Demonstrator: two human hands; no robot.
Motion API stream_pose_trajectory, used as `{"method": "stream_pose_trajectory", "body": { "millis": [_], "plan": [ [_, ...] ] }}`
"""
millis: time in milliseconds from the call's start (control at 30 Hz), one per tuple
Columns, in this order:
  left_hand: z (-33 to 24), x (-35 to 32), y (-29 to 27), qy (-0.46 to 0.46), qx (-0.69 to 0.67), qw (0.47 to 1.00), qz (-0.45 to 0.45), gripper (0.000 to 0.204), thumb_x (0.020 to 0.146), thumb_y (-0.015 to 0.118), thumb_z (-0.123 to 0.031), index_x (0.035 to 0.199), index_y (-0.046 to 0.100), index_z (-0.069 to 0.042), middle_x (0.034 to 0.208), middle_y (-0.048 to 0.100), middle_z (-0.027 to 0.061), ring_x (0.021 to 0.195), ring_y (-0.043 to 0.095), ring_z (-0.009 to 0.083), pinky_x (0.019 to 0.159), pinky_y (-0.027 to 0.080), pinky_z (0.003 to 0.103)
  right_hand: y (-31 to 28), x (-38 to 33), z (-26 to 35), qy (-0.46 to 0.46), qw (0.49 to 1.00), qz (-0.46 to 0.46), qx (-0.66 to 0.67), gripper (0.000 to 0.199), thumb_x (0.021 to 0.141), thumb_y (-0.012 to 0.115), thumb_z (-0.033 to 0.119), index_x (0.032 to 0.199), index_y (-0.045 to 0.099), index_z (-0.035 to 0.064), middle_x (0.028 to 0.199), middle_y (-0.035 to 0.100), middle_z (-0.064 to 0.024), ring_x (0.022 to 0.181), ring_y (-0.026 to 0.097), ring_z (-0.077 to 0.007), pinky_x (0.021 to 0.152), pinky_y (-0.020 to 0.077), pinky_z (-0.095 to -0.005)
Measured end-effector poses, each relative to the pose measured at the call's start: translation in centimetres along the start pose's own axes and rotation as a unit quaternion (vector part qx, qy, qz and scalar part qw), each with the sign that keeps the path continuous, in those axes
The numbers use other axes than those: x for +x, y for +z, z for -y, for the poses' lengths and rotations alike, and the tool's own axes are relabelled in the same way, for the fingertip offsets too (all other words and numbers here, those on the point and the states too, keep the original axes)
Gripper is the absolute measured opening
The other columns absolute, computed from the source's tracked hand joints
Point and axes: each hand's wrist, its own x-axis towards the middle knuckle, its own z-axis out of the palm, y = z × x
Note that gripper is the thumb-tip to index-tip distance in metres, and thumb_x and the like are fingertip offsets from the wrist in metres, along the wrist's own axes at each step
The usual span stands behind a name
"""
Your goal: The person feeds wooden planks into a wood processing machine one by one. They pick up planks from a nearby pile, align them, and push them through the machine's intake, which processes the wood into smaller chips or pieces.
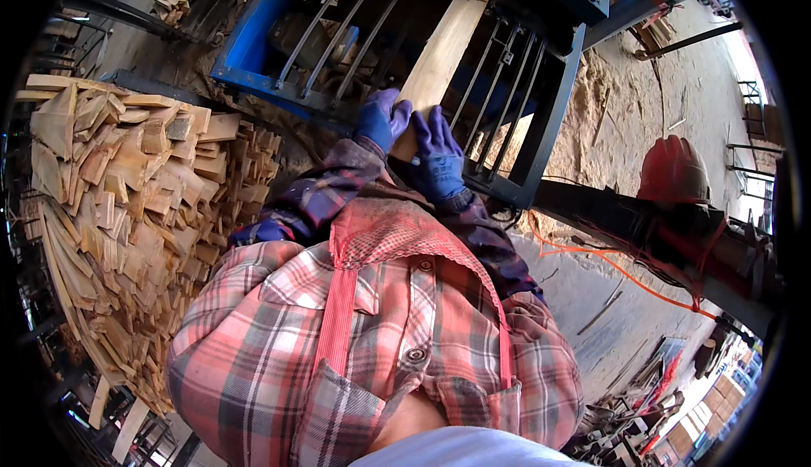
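Note:
A long pale wooden board (448, 44) runs away from me across the metal bars of a blue machine (253, 53), its far end reaching beneath the machine's upper housing. My left hand (384, 119), in a purple-blue glove, is closed on the board's left edge near its close end. On the right side of that end rests my right hand (440, 156), gloved alike, with its fingers stretched forward along the wood. Its thumb is hard to make out. The board's closest part lies between my two hands, just ahead of my apron.
A tall stack of cut wood pieces (144, 205) stands at the left. To the right, a red hard hat (674, 171) sits on a dark beam (608, 209), with an orange cable (621, 266) hanging below. Sawdust (591, 120) is heaped beyond the machine's right side.

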Motion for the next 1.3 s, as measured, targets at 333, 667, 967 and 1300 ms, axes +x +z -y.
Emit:
{"method": "stream_pose_trajectory", "body": {
  "millis": [333, 667, 967, 1300],
  "plan": [
    [1.8, 10.0, 7.1, 0.071, 0.188, 0.978, -0.058, 0.025, 0.083, 0.063, -0.027, 0.072, 0.059, -0.005, 0.084, 0.063, 0.0182, 0.074, 0.062, 0.0388, 0.064, 0.05, 0.049, -0.3, 8.5, -7.5, -0.009, 0.999, -0.024, -0.034, 0.092, 0.067, 0.076, 0.054, 0.141, 0.043, 0.0093, 0.143, 0.039, -0.03, 0.129, 0.043, -0.0412, 0.108, 0.0308, -0.0476],
    [-6.9, 33.9, 2.6, -0.041, 0.36, 0.927, 0.098, 0.09, 0.071, 0.072, -0.045, 0.141, 0.034, -0.003, 0.139, 0.043, 0.0248, 0.12, 0.051, 0.0409, 0.097, 0.045, 0.05, -0.9, 16.9, -15.1, 0.118, 0.989, 0.008, -0.088, 0.092, 0.064, 0.077, 0.052, 0.141, 0.043, 0.0144, 0.149, 0.038, -0.0166, 0.137, 0.036, -0.0327, 0.113, 0.0231, -0.0471],
    [-4.0, 10.6, -2.4, -0.22, -0.565, 0.754, 0.252, 0.032, 0.079, 0.063, -0.018, 0.106, 0.061, 0.001, 0.102, 0.065, 0.0119, 0.099, 0.064, 0.0234, 0.094, 0.051, 0.039, -4.1, 18.4, -10.2, 0.237, 0.522, -0.105, 0.813, 0.043, 0.095, 0.058, 0.04, 0.122, 0.06, 0.0062, 0.108, 0.067, -0.0073, 0.092, 0.067, -0.0209, 0.078, 0.055, -0.0365],
    [-4.3, -5.6, -0.4, -0.092, -0.296, 0.945, 0.102, 0.047, 0.095, 0.061, -0.024, 0.132, 0.051, 0.004, 0.11, 0.065, 0.0113, 0.104, 0.059, 0.018, 0.092, 0.046, 0.03, 3.0, 5.6, -4.5, 0.258, 0.611, -0.226, 0.713, 0.035, 0.089, 0.067, 0.028, 0.109, 0.061, 0.0, 0.091, 0.064, -0.0016, 0.075, 0.059, -0.0123, 0.067, 0.0485, -0.0283]
  ]
}}
